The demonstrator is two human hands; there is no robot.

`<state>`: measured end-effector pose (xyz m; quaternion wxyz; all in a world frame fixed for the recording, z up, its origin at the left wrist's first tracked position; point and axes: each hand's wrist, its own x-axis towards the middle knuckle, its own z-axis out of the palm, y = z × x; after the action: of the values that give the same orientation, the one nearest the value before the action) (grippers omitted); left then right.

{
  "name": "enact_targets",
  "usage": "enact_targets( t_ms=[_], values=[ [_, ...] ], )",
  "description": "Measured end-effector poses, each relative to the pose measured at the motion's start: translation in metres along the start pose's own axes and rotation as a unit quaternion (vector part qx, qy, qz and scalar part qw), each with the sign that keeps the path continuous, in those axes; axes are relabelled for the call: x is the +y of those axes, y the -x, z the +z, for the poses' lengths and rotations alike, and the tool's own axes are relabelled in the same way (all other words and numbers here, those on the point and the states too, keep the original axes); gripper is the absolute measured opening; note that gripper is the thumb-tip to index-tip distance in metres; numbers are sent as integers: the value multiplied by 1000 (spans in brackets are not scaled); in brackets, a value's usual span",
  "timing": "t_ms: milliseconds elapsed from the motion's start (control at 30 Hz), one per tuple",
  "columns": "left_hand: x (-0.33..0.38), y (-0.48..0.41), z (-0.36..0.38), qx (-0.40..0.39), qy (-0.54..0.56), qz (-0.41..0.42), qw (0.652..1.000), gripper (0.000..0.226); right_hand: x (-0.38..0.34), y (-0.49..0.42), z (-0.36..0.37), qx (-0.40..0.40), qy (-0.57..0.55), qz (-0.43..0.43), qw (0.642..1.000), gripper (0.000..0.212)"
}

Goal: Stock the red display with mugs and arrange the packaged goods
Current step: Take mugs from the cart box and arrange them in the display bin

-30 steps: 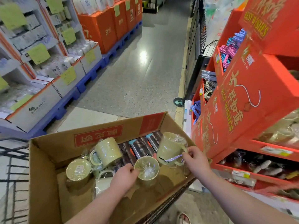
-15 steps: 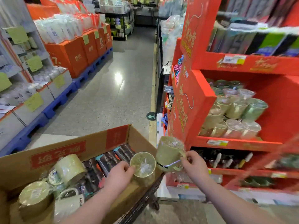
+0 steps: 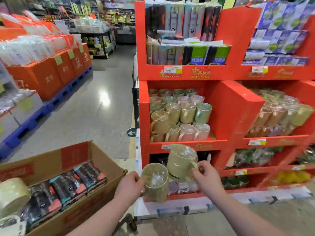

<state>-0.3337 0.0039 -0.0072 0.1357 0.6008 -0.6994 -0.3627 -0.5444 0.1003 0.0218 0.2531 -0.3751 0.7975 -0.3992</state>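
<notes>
Grip first: the right hand had its fingers curled round the handle of a shrink-wrapped olive mug, held roughly upright. The left hand pinched a second mug at its near side, mouth turned toward the camera. Whether it had the handle or only the wall I could not tell, since the hand covered that spot. The two mugs were touching, both in the air in front of the red display, just below the middle shelf where stacked mugs sat in rows. On my left stood the cardboard box with flat packaged goods lined up inside.

Judging from my end, these looked ceramic: stiff, weighty for their size, and liable to chip if knocked against each other or the stack. The film looked slick, so I reckoned the handle was the safe hold, with a finger under the base when setting one on top of the others.
</notes>
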Motion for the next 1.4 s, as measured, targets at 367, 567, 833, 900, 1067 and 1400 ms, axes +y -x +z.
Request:
enact_targets(
  t_ms=[367, 567, 833, 900, 1067, 1400],
  values=[
    [48, -1, 17, 42, 24, -11, 999, 33, 9, -39, -37, -10, -18, -33, 999, 5],
    [67, -39, 18, 53, 33, -2, 998, 33, 2, -75, -36, 9, -20, -27, 999, 8],
    [98, -108, 18, 45, 50, 24, 997, 34, -15, -150, -36, 32, 1, -18, 999, 10],
    [98, -122, 15, 40, 46, 30, 998, 31, -17, -166, -28, 37, -3, -24, 999, 17],
    [96, -143, 15, 38, 33, 36, 998, 32, -21, -201, -3, 38, -14, 9, 999, 13],
    [92, -154, 17, 68, 52, 9, 996, 29, -34, -247, 30, 26, 11, 46, 999, 16]
  ],
)
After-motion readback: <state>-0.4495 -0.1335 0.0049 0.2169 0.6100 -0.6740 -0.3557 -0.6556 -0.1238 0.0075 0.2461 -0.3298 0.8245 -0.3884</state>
